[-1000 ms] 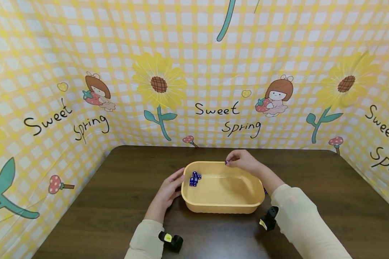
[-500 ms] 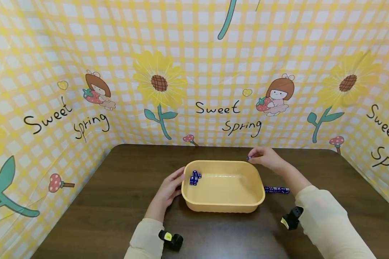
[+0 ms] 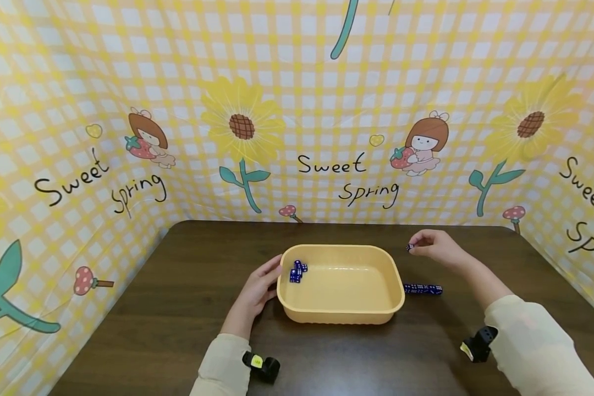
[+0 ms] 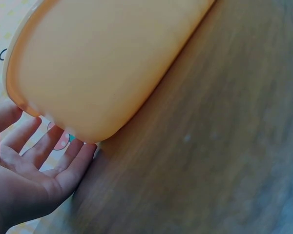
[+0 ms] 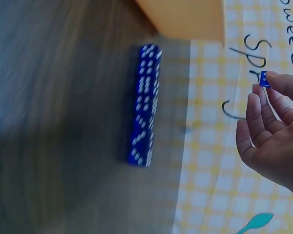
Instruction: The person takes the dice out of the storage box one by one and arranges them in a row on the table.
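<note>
- Between the two hands, on the table (image 3: 336, 352), I have the tub (image 3: 346, 291), its end against the left hand (image 3: 254, 291).
- Left hand: fingers extended, touching the outside of the end wall; I judge this to be steadying, without a grasp.
- Right hand (image 3: 440, 248): thumb and fingertips pinch one die (image 3: 410, 248), apart from the tub.
- Row of dice (image 3: 423, 289): on the body side of the right hand, running out from beside the tub; I count about seven, in a straight line.
- Loose dice (image 3: 297, 271): clustered inside the tub at the left hand's end; I cannot give a firm count.
- Progress, by my judgement: part done. The row is formed and straight.
- Outstanding, by my judgement: the pinched die is not yet set down, and the loose dice are not lined up.
</note>
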`<state>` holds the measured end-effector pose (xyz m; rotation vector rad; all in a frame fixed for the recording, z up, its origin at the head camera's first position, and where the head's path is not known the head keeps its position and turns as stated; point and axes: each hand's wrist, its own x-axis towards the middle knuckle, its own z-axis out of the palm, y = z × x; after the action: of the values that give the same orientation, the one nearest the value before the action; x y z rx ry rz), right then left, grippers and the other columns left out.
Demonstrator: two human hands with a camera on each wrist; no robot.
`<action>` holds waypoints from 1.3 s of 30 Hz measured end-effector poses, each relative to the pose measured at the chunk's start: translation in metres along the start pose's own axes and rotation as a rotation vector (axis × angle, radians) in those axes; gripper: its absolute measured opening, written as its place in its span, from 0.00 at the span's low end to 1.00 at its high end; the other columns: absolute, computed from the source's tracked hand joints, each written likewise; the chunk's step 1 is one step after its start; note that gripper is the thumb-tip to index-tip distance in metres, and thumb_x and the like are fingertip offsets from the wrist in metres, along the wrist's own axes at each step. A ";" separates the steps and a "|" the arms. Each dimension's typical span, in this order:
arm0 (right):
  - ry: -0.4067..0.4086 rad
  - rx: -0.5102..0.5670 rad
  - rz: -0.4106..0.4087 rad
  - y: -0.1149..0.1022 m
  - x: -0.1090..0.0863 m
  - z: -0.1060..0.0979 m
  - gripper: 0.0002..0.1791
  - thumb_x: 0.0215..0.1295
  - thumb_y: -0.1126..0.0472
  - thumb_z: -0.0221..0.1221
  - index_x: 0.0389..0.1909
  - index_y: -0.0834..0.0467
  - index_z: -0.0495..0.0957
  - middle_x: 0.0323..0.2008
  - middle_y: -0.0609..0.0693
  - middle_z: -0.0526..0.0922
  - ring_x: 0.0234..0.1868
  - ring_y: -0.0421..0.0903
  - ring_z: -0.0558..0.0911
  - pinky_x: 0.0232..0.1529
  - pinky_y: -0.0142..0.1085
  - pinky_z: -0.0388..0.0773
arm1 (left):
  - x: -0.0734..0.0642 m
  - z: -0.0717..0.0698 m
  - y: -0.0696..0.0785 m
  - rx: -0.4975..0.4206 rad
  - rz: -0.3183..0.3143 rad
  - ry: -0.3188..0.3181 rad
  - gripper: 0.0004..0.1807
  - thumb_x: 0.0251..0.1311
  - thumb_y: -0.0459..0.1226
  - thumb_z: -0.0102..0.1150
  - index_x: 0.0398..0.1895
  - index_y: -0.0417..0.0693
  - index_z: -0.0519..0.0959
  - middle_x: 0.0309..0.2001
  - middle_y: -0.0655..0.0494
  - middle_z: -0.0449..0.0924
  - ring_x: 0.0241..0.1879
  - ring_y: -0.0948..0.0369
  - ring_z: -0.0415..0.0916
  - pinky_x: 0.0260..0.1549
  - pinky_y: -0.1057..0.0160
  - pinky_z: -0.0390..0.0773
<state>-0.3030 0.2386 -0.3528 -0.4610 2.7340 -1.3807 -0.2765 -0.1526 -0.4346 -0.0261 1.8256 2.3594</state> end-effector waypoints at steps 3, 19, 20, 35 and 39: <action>0.008 -0.021 -0.003 0.007 -0.007 -0.006 0.11 0.53 0.65 0.58 0.34 0.69 0.72 0.30 0.54 0.76 0.33 0.46 0.73 0.37 0.44 0.69 | 0.001 0.000 0.000 -0.001 0.003 -0.002 0.25 0.57 0.37 0.51 0.60 0.44 0.62 0.56 0.43 0.62 0.48 0.52 0.65 0.39 0.53 0.70; 0.065 -0.035 0.053 0.049 -0.041 -0.019 0.12 0.53 0.66 0.57 0.34 0.71 0.72 0.28 0.54 0.76 0.32 0.48 0.74 0.33 0.39 0.69 | 0.000 0.001 0.002 0.003 -0.005 0.002 0.25 0.59 0.37 0.49 0.60 0.46 0.62 0.56 0.43 0.63 0.51 0.49 0.63 0.38 0.53 0.70; 0.068 -0.032 0.060 0.051 -0.042 -0.018 0.12 0.53 0.66 0.57 0.34 0.71 0.72 0.28 0.54 0.76 0.32 0.48 0.74 0.32 0.38 0.69 | 0.000 0.001 0.002 0.000 -0.008 0.004 0.24 0.59 0.37 0.49 0.60 0.46 0.62 0.56 0.43 0.63 0.51 0.50 0.64 0.38 0.53 0.70; 0.074 0.054 0.186 0.082 -0.061 -0.010 0.13 0.52 0.66 0.57 0.35 0.73 0.70 0.25 0.52 0.77 0.25 0.46 0.74 0.25 0.37 0.70 | 0.002 0.003 0.001 0.001 -0.019 0.014 0.24 0.59 0.36 0.49 0.60 0.46 0.62 0.56 0.44 0.63 0.51 0.50 0.63 0.38 0.54 0.70; 0.077 0.063 0.168 0.085 -0.062 -0.007 0.13 0.50 0.69 0.58 0.33 0.74 0.70 0.24 0.51 0.77 0.24 0.44 0.74 0.25 0.35 0.70 | 0.001 0.003 0.001 0.000 -0.027 0.022 0.24 0.59 0.36 0.48 0.60 0.46 0.63 0.56 0.44 0.63 0.51 0.50 0.63 0.38 0.54 0.70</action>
<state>-0.2656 0.3095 -0.4216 -0.1732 2.7058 -1.4642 -0.2773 -0.1497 -0.4328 -0.0760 1.8230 2.3500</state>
